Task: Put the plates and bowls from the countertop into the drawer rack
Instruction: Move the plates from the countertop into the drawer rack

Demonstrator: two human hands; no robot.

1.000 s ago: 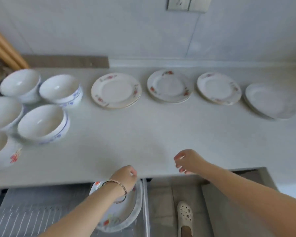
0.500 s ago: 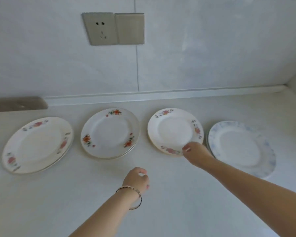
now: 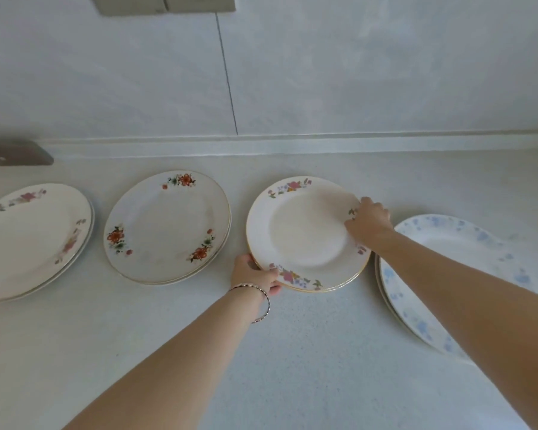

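- The left hand (image 3: pixel 255 274), with a thin beaded bracelet (image 3: pixel 263 301) at the wrist, curls its fingers around the near-left rim of a round white china plate with pink and purple flowers and a gold edge (image 3: pixel 305 234).
- The right hand (image 3: pixel 368 220) pinches the far-right rim of the same plate, fingers bent down over the edge.
- This plate lies on top of another like it; its left side looks slightly raised, though I cannot tell whether it is clear of the one beneath.
- Just right of the right hand, under that forearm, sits a stack of white plates with pale blue blotches (image 3: pixel 454 274).
- Left of the left hand rests a white plate with orange-red flowers (image 3: pixel 165 228), also stacked, and further left a white plate with faded pink flowers (image 3: pixel 28 240).
- All stand on the pale speckled table (image 3: pixel 308 352), against a grey tiled wall (image 3: pixel 354 72).
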